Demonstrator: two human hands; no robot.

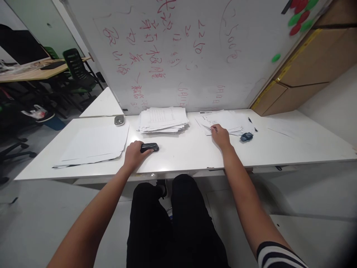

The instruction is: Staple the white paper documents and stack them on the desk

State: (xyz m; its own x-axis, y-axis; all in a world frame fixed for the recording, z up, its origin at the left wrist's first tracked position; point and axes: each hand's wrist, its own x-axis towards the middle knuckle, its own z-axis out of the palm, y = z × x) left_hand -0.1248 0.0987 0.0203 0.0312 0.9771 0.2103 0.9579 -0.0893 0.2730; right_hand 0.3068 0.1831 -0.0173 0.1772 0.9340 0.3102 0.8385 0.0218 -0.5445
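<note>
My left hand lies on the white table, its fingers wrapped round a small black stapler. My right hand reaches to the loose sheets of paper at the right and pinches the edge of a sheet. A thick stack of printed papers sits between the two hands, against the whiteboard. A second spread of blank white sheets lies to the left of my left hand.
A whiteboard with red writing stands along the table's far edge. A small silver object sits at the back left, a dark blue clip-like object right of my right hand. Desks and green chairs stand far left. My legs are under the table.
</note>
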